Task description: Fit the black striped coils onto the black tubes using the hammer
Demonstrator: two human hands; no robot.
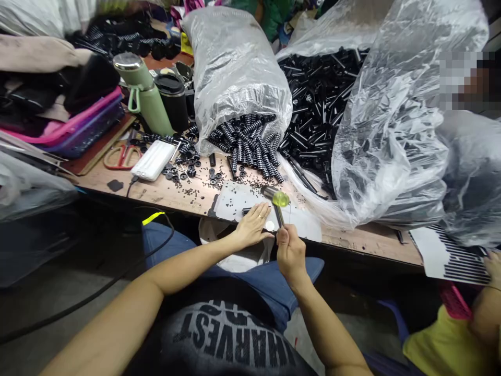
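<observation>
My right hand [290,254] is wrapped round the handle of a small hammer [279,209]. The hammer's head has a yellow-green face and is held over a white board [230,198] at the table edge. On that board my left hand [252,225] lies with fingers stretched out together, beside or over a short black tube [246,211], which it partly hides. A round white disc [270,225] shows between my two hands. Tiny dark rings are scattered on the board and on the wood behind it.
Behind the board, a plastic bag [238,62] spills ridged black pieces [252,149]. To its right a large bag holds black tubes [309,115]. Left stand a white power bank [153,161], scissors [121,156], a green flask [151,99] and a black cup [172,99]. Another person's arm [485,308] is at right.
</observation>
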